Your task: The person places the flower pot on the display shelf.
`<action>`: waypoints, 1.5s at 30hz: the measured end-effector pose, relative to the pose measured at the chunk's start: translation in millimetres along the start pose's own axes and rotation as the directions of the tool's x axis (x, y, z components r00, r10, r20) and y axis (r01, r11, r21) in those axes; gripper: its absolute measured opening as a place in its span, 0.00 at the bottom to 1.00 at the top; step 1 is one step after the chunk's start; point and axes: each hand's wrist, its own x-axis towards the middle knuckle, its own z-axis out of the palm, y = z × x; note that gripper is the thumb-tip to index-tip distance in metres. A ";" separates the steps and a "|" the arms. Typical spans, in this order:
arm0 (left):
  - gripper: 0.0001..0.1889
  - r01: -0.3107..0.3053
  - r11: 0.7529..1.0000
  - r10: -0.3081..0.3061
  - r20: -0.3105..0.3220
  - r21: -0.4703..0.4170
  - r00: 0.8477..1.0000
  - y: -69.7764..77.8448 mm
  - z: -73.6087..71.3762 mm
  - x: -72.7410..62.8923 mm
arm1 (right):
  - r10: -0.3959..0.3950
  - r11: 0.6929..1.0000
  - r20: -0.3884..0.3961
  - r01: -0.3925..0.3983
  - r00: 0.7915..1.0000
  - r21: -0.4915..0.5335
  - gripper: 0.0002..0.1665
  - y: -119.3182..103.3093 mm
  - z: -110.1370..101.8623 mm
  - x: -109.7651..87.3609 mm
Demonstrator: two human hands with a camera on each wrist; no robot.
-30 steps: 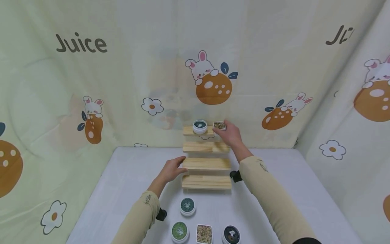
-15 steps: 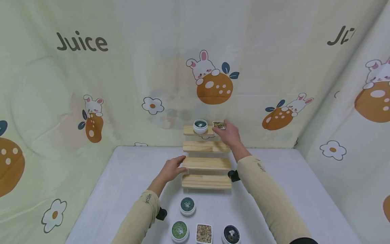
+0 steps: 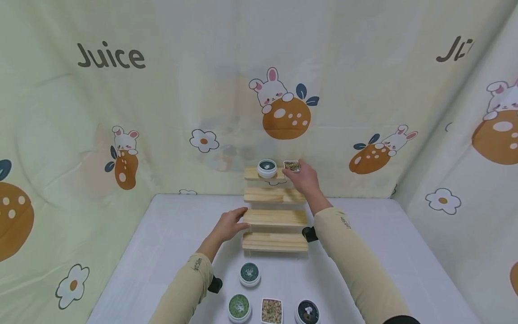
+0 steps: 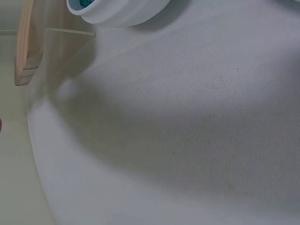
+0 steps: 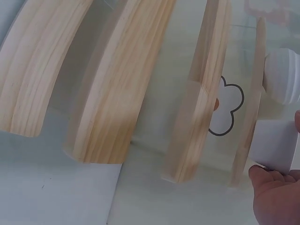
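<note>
Square dish [image 3: 292,165] sits on the far tier of the wooden rack [image 3: 275,218], pinched by the right hand [image 3: 305,180], likely keeping it level; left hand [image 3: 228,226], spread at the left edge, perhaps steadies the rack.

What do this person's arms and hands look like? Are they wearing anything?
The left hand and right hand are bare. Both arms wear long beige sleeves with small dark lettering near the cuffs, too small to read. A small black piece sits beneath each forearm, and a black band crosses the right sleeve at the picture's bottom edge.
</note>
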 end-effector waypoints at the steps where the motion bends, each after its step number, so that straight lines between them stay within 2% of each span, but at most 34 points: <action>1: 0.32 -0.002 1.000 0.002 -0.002 0.002 1.000 -0.3 -0.3 -0.3 | -0.005 1.000 -0.004 0.005 1.000 0.006 0.44 0.7 0.8 0.0; 6: 0.31 -0.013 1.000 0.013 -0.013 0.015 1.000 -2.1 -1.4 -1.5 | -0.049 0.998 -0.031 0.051 0.998 0.039 0.28 3.7 1.7 -7.0; 10: 0.31 -0.022 1.000 0.022 -0.001 0.021 1.000 -2.2 -0.7 -0.7 | -0.050 0.998 -0.037 0.051 0.998 0.031 0.26 9.5 -3.0 -20.2; 13: 0.32 -0.030 0.999 0.030 0.006 0.028 1.000 -1.7 0.4 -0.3 | -0.052 0.998 -0.037 0.053 0.998 0.023 0.29 17.5 -7.9 -32.8; 18: 0.32 -0.020 1.000 0.020 0.014 0.020 1.000 -1.3 2.5 0.1 | -0.048 0.995 -0.003 0.048 0.999 0.090 0.45 31.9 -13.6 -59.4; 20: 0.32 -0.017 1.000 0.017 0.015 0.026 1.000 -1.2 3.0 0.3 | -0.045 0.991 0.008 0.044 0.999 0.129 0.48 38.6 -13.7 -69.8; 25: 0.31 -0.019 0.999 0.018 0.019 0.040 1.000 -0.9 3.0 2.4 | -0.088 0.984 0.030 0.082 0.996 0.157 0.48 54.2 -10.2 -96.8; 33: 0.31 -0.005 0.999 0.005 0.011 0.037 1.000 0.1 -0.1 2.7 | -0.212 0.973 0.072 0.204 0.975 0.109 0.45 70.6 2.0 -144.0; 41: 0.31 -0.013 1.000 0.012 0.011 0.024 1.000 -1.0 -1.0 1.4 | -0.216 0.976 0.175 0.206 0.960 0.075 0.45 92.0 20.2 -182.0; 45: 0.32 -0.002 1.000 0.002 0.011 0.011 1.000 -0.8 -0.5 1.4 | -0.213 0.977 0.272 0.200 0.939 0.073 0.47 108.2 29.5 -199.9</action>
